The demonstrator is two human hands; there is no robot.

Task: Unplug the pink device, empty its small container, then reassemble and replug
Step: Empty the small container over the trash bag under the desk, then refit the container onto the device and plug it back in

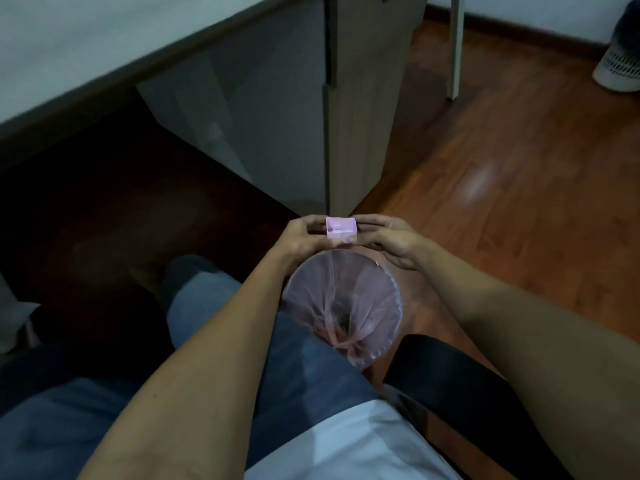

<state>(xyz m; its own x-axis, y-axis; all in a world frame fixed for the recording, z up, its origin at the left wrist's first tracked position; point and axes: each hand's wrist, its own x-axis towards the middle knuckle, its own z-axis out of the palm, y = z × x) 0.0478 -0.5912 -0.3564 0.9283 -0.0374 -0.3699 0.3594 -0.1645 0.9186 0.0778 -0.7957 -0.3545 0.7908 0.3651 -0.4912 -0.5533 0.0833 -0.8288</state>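
A small pink box-shaped container [341,229] is held between both hands, its open side turned toward me. My left hand [304,239] grips its left side with fingers and thumb. My right hand [391,242] pinches its right side. The container hovers just beyond the far rim of a round waste bin [391,289] lined with a pink plastic bag, which holds some dark debris at the bottom. The pink device itself and its plug are out of view.
A grey cabinet [277,116] under a white desktop stands straight ahead. Reddish wooden floor [519,161] spreads to the right, with a white fan base [620,67] at the far right. My legs in jeans [214,306] and a black chair part [446,372] lie below.
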